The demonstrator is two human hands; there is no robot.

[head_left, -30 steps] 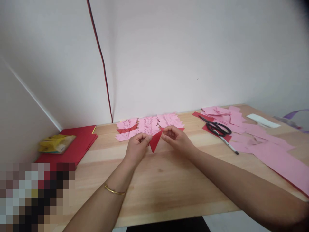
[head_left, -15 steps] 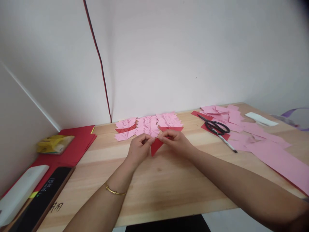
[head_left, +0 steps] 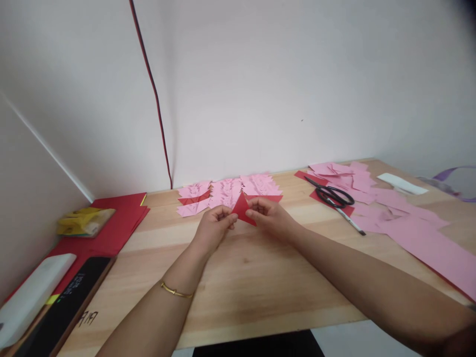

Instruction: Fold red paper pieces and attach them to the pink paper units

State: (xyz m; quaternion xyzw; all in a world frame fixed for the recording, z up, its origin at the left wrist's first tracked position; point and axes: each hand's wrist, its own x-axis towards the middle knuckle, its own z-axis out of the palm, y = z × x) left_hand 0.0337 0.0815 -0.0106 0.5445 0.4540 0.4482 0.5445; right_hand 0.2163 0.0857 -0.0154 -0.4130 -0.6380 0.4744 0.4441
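A small red piece of folded paper (head_left: pixel 243 210), roughly triangular with one point upward, is held above the wooden table (head_left: pixel 260 282). My left hand (head_left: pixel 215 225) pinches its left corner between thumb and fingers. On its right side, my right hand (head_left: pixel 273 218) is closed on the paper, thumb in front. Just behind the hands lie rows of folded pink papers (head_left: pixel 225 191) with jagged edges, with a few red pieces (head_left: pixel 195 199) among them.
Black scissors (head_left: pixel 330 193) and a pencil (head_left: pixel 351 221) lie at the right beside scattered pink paper (head_left: pixel 405 218) and a white strip (head_left: pixel 402 183). At left are red sheets (head_left: pixel 111 233), a yellow packet (head_left: pixel 85 221), a white box (head_left: pixel 37 297) and a black digital clock (head_left: pixel 74 297).
The red paper has been turned: its point hung downward before and now stands upward between my hands. Both hands stay in nearly the same place.
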